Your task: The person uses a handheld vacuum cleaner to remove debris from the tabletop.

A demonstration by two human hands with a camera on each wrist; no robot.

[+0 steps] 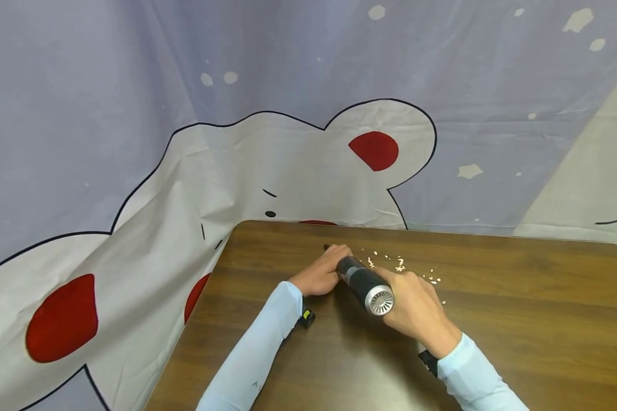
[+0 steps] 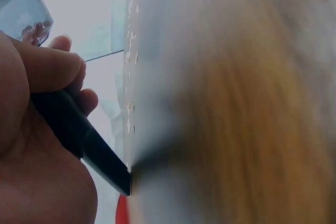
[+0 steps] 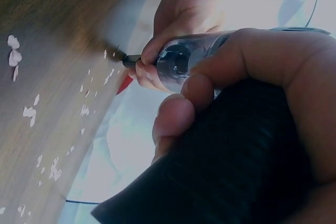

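A black handheld vacuum cleaner [image 1: 362,283] with a silver vented end cap is held low over the table, tilted. My right hand [image 1: 416,302] grips its body, the fingers curled round it in the right wrist view. Ahead of those fingers shows its clear dust chamber [image 3: 176,61]. My left hand [image 1: 321,271] holds the black nozzle [image 2: 97,148] at the front, the thumb across it. In the left wrist view the nozzle's tip reaches the tabletop or sits very close to it. Small white scraps [image 1: 400,264] lie scattered beyond and to the right of the vacuum cleaner.
The brown wooden table [image 1: 535,325] has a rounded far left corner. Behind it and to the left hangs a cloth [image 1: 283,165] printed with white cartoon figures and red patches. A few scraps [image 3: 55,169] lie near the table's edge in the right wrist view.
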